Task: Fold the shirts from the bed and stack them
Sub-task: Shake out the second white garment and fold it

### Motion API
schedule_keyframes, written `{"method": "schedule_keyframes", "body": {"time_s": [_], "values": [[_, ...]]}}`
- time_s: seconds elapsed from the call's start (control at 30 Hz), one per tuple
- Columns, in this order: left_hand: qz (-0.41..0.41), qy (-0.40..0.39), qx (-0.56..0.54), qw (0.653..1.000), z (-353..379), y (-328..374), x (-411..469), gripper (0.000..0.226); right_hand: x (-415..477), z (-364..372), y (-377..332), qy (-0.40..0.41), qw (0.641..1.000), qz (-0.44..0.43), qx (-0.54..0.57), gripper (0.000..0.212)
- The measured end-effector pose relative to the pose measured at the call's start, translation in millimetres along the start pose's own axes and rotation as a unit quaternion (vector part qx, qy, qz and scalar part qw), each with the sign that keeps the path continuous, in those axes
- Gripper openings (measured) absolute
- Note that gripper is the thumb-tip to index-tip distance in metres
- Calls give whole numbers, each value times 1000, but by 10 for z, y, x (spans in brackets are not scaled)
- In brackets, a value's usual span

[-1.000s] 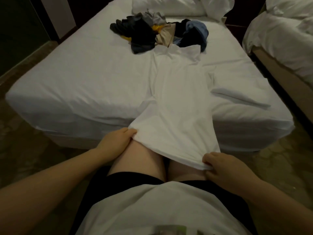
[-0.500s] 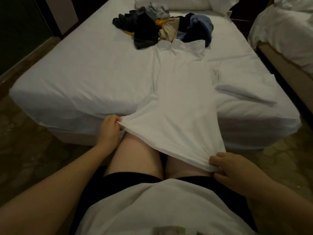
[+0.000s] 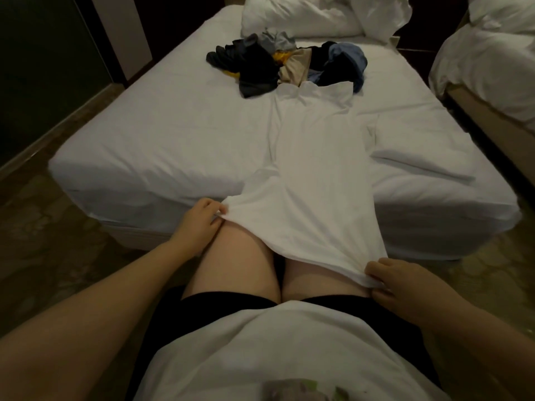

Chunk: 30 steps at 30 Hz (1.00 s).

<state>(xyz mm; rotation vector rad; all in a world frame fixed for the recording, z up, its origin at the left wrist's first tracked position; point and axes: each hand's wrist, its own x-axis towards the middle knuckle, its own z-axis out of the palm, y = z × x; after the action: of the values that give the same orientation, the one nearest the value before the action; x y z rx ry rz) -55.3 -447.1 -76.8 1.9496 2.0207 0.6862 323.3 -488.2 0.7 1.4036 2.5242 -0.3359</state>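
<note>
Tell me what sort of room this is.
Probably a twin hotel bedroom: a near bed and a second bed at right stand side by side, both in plain white sheets, with white pillows at the head. A pile of clothes lies on the near bed.

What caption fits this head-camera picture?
Left hand and right hand grip the hem of a white shirt stretched along the bed, clothes pile beyond.
</note>
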Motion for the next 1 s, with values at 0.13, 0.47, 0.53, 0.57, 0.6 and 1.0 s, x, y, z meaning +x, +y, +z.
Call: {"method": "schedule_keyframes", "body": {"time_s": [0.13, 0.47, 0.53, 0.57, 0.6, 1.0], "values": [[6, -19, -4, 1000, 5, -31, 25, 26, -3, 47, -4, 31, 999, -5, 6, 14], [-190, 12, -307, 932, 64, 59, 199, 12, 126, 37, -34, 53, 998, -23, 33, 23], [-205, 21, -326, 923, 65, 77, 234, 10, 139, 31, -26, 53, 998, -22, 33, 24], [-212, 20, -332, 919, 65, 87, 254, 10, 139, 29, -17, 52, 998, -22, 33, 25], [-219, 15, -333, 917, 71, 94, 272, 11, 136, 28, -11, 51, 998, -22, 33, 26], [-273, -23, -345, 898, 32, 84, 328, 8, 161, 12, -38, 34, 999, -36, -10, 27]]}}
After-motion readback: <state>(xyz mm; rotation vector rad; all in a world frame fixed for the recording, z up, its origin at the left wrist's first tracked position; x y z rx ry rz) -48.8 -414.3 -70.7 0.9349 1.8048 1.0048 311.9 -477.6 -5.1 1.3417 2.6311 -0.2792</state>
